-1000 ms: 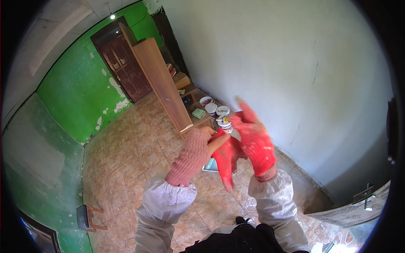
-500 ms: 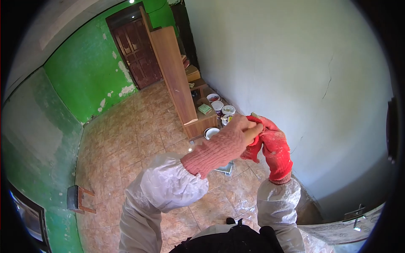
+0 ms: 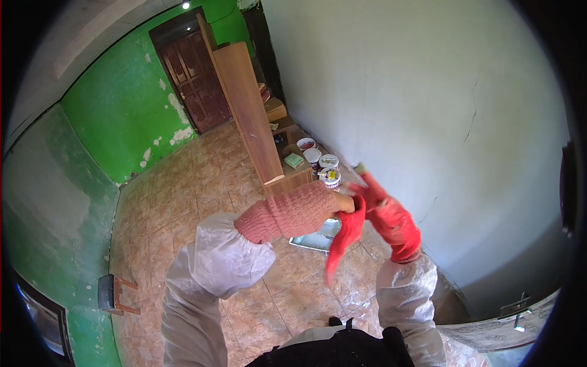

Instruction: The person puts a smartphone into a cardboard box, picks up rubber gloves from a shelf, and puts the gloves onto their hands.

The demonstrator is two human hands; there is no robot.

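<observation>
My left hand (image 3: 343, 203), bare beyond a pink knitted cuff (image 3: 287, 213), is closed on the opening of a loose red glove (image 3: 347, 233). The glove's fingers dangle below and are smeared by motion. Close on the right is my right hand (image 3: 385, 208), wearing another red glove with whitish smudges. Its blurred fingers look stretched out and apart, beside the loose glove; whether they touch it I cannot make out. White sleeves (image 3: 235, 248) cover both forearms.
Below my hands a paint tray (image 3: 313, 240) lies on the tiled floor (image 3: 195, 202). Several buckets (image 3: 329, 161) stand along the pale, cracked wall (image 3: 428, 92), next to a wooden cabinet (image 3: 249, 110). A stool (image 3: 109, 294) is at left, a brown door (image 3: 194, 79) at the back.
My right hand has come away from the loose glove's opening and its fingers have spread. My left hand has moved left and down with the glove, which now hangs lower. The tray shows more.
</observation>
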